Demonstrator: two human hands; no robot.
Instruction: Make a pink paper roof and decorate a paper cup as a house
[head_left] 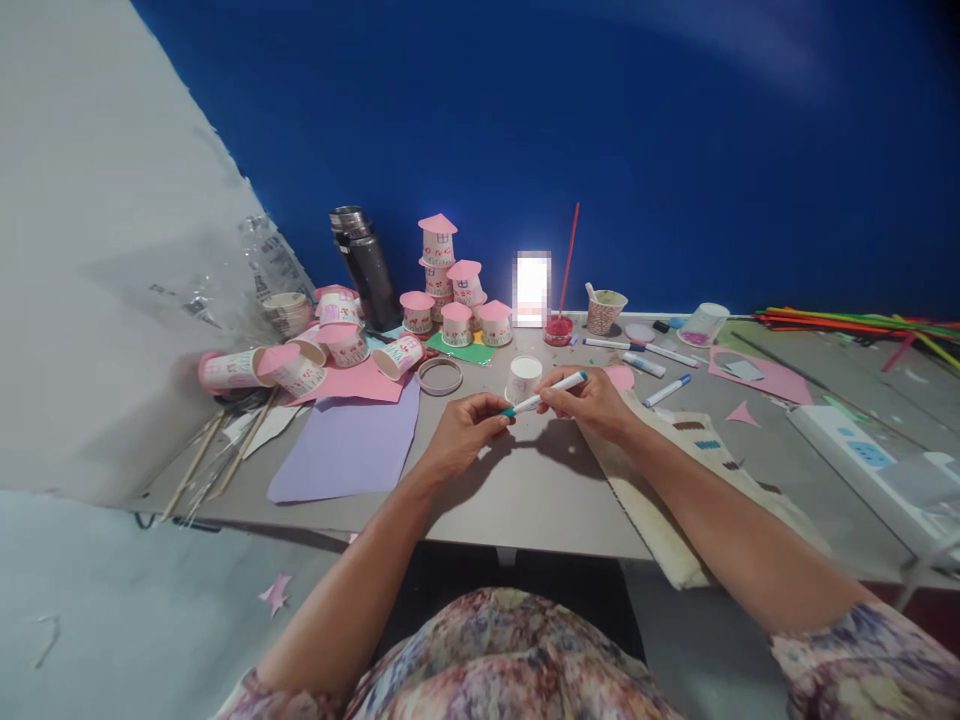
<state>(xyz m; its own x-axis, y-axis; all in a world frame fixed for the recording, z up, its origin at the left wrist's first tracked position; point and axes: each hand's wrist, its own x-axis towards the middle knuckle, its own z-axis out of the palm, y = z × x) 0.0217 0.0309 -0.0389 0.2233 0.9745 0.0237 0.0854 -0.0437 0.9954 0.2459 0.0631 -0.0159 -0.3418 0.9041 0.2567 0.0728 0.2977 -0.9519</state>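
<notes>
Both my hands meet over the table's middle at a white marker with green ends (564, 385). My left hand (469, 432) pinches its left green end between thumb and fingers. My right hand (589, 403) grips the white barrel, with the other green end poking out above the fingers. Just behind the marker stands a small white paper cup (525, 372), its lower part partly hidden by the marker and fingers. Under my right forearm lies a cream cloth (645, 500) with coloured marks on it.
Decorated paper cups with pink cone roofs (438, 240) are stacked behind, left of centre. A dark flask (367, 265) stands beside them. Purple paper (349, 440) and a tape roll (440, 376) lie left. Rightward are loose markers (667, 390) and a power strip (862, 460).
</notes>
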